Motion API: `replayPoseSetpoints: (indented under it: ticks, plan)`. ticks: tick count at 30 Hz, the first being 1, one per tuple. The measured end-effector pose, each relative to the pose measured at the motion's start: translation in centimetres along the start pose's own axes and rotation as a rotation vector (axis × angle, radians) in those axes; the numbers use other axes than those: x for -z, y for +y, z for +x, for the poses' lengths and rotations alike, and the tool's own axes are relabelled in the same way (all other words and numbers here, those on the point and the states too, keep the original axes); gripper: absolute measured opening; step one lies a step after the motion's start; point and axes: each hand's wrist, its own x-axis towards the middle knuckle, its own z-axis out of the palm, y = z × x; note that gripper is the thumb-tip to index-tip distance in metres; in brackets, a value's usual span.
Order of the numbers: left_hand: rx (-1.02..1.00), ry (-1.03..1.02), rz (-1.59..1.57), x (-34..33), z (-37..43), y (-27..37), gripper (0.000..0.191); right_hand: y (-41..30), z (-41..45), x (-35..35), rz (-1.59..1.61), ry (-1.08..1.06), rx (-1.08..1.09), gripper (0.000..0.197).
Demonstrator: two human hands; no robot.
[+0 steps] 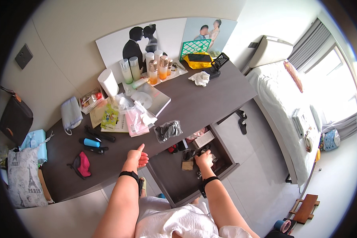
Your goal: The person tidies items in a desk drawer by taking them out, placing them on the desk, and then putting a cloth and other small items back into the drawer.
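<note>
My left hand [138, 156] is over the front edge of the dark desk [178, 104], fingers apart and nothing in it. My right hand [204, 159] reaches into the pulled-out drawer [172, 178], its fingers curled among small dark items; whether it grips one cannot be told. Beside it lie a small tan packet [187, 165] and a dark item in clear wrap. A pale box [203, 139] and a red and black item [173, 148] are further back in the drawer. Above the drawer, a clear plastic bag with black contents [167, 131] rests on the desk.
Bottles [153, 71], a grey book [157, 99], pink packaging [136, 120] and a crumpled tissue [200, 78] cover the desk's back. At left lie a blue cylinder [91, 143], black items and a red and grey cloth item [84, 164]. A bed [282, 98] stands at right.
</note>
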Motion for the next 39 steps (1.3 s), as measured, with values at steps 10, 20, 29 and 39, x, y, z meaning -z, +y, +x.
replayPoseSetpoints:
  ticks: [10,20,29,39]
  plan:
    - [-0.005,-0.002,-0.019,-0.7,-0.9,0.7,0.053,2.7,3.6,0.0,0.369,-0.254,-0.097,0.043]
    - [0.015,-0.033,-0.04,0.0,-1.0,0.6,0.051,2.0,1.8,4.5,1.109,-0.399,0.187,0.014]
    - [-0.021,-0.048,-0.102,0.4,-0.9,0.2,0.051,-13.3,-4.6,6.3,1.213,-0.996,0.083,0.02]
    - [0.034,-0.114,-0.088,0.6,-0.7,0.3,0.052,-19.4,-1.5,6.6,0.931,-0.172,0.479,0.02]
